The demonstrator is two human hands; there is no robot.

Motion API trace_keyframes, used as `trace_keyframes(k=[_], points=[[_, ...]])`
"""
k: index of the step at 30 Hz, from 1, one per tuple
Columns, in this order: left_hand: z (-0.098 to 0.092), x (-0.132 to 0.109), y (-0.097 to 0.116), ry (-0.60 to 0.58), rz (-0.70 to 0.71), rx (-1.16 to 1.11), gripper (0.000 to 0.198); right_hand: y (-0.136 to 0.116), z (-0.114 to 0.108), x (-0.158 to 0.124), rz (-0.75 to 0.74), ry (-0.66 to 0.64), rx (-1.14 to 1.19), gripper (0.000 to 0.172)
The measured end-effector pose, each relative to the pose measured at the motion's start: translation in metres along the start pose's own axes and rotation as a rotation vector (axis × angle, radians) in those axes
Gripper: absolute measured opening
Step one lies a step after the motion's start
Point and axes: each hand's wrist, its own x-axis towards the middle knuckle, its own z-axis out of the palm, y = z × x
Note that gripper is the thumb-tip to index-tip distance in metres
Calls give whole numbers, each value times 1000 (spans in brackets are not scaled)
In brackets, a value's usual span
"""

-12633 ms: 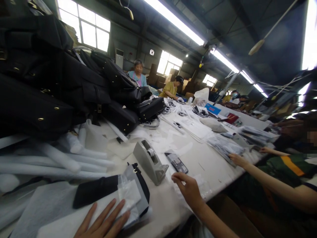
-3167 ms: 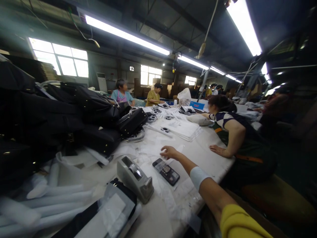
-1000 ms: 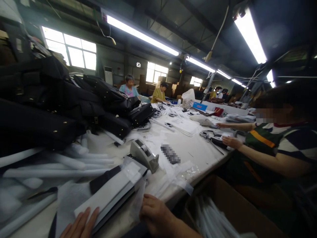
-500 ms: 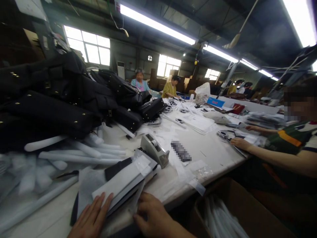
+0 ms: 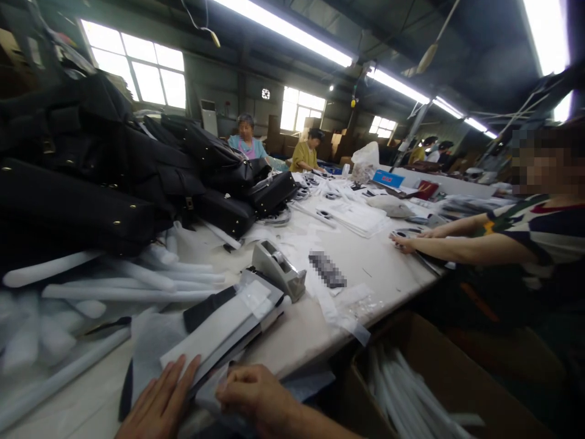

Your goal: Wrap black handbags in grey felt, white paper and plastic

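Note:
My left hand [image 5: 158, 405] lies flat with fingers stretched out on the near end of a long black strap wrapped in white foam sheet [image 5: 219, 323]. My right hand [image 5: 253, 396] is closed in a pinch on the edge of that wrapping at the table's front edge. A grey tape dispenser [image 5: 278, 268] stands just beyond the wrapped strap. A dark phone [image 5: 327, 269] lies to its right on the white table [image 5: 388, 268].
Black bags [image 5: 114, 177] are piled high at the left, with white foam tubes [image 5: 114, 286] below them. A co-worker's arms [image 5: 448, 244] reach onto the table at the right. An open cardboard box [image 5: 411, 390] with foam tubes sits below the edge. Other people work far back.
My right hand came back from the far table to the near edge and closed on the wrapping. My left hand stayed flat on the wrapped strap. The co-worker's arms shifted.

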Motion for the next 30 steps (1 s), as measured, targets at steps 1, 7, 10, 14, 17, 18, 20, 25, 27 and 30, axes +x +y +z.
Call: trace_keyframes(k=[1, 7, 10, 14, 17, 18, 20, 25, 27, 30], points=[[-1, 0, 1, -1, -1, 3, 71, 0, 2, -1, 19, 8, 37, 34], [-3, 2, 8, 28, -71, 18, 73, 2, -4, -8, 34, 32, 194, 48], [-4, 2, 12, -1, -120, 5, 73, 4, -4, -7, -46, 19, 257, 40], [-9, 5, 15, -2, -143, 4, 67, 6, 4, -6, -62, 9, 326, 31], [-17, 6, 15, -22, -181, -16, 60, 6, 11, -8, -91, -13, 374, 29], [-20, 7, 15, -29, -197, -25, 57, 5, 14, -8, -103, -25, 394, 29], [-28, 8, 16, -29, -207, -37, 54, 4, 17, -9, -107, -55, 431, 29], [-40, 14, 25, 21, -298, 27, 50, 7, 20, -5, -106, -70, 434, 29], [-40, 15, 28, 63, -328, 70, 46, 7, 20, -4, -106, -65, 410, 31], [-38, 17, 23, 103, -301, 103, 44, 6, 15, -4, -77, -70, 370, 34]])
